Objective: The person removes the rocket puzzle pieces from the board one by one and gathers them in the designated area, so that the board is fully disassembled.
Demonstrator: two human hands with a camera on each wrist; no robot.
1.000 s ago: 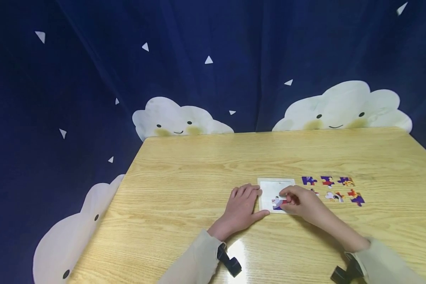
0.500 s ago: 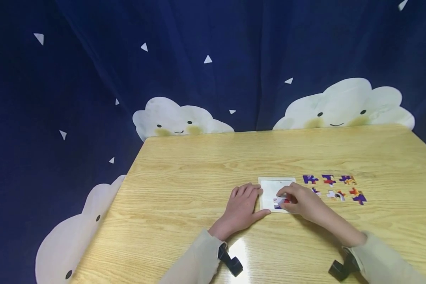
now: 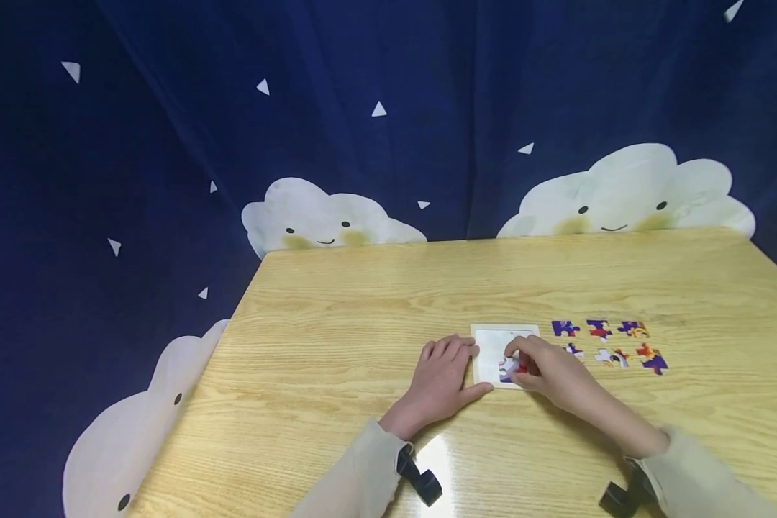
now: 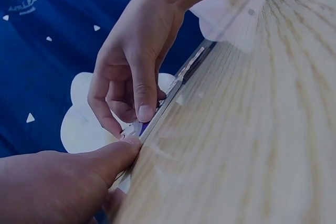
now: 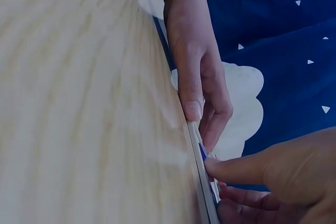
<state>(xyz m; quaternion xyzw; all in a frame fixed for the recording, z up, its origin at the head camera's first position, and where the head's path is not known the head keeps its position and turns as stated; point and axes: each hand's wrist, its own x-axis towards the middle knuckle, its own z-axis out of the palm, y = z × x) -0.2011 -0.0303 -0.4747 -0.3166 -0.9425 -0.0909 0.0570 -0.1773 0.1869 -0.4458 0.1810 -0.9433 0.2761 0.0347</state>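
Note:
A small white puzzle tray (image 3: 505, 326) lies on the wooden table. My left hand (image 3: 439, 374) rests at its left side, fingertips on the left rim and thumb at the near left corner. Over the lower part of the tray, my right hand (image 3: 560, 374) pinches a white and purple jigsaw puzzle piece (image 3: 506, 367) between thumb and forefinger. Red shows beside the thumb, partly covered by the hand. The left wrist view has the pinched puzzle piece (image 4: 130, 128) low at the tray, near the left thumb (image 4: 123, 153).
Several loose puzzle pieces lie in two rows right of the tray, among them a purple one (image 3: 565, 329) and an orange and purple one (image 3: 651, 358). One piece (image 3: 574, 350) is partly behind the right hand. A dark blue curtain (image 3: 375, 158) hangs beyond the table's far edge.
The right thumb and forefinger have shifted slightly over the tray's lower part, and more of the white piece shows between them. The left hand stays at the rim.

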